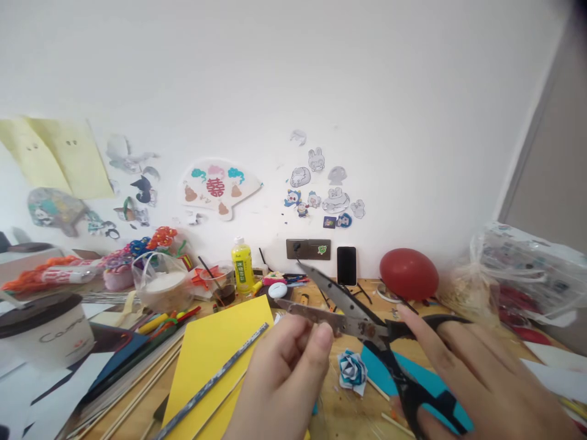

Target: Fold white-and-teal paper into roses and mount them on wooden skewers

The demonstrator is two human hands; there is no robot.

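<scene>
Black-handled scissors point(364, 327) are held in my right hand point(486, 373), its fingers through and around the handles. Their blades stand apart and point left, and the metal looks stained near the pivot. The thumb and fingers of my left hand point(291, 373) are pressed together at the lower blade. Whether they grip the blade or some small piece there is hidden. Below the blades lies a folded blue-and-white paper rose point(352, 371). A turquoise sheet point(419, 371) lies under the scissors' handles.
Left of my hands, a yellow sheet point(206, 342) carries a grey mottled strip point(215, 376). A lidded paper cup point(46, 333) stands at far left. Toward the wall are a yellow drink bottle point(243, 269), a phone point(347, 266), a red balloon point(408, 273) and a plastic bag point(536, 269).
</scene>
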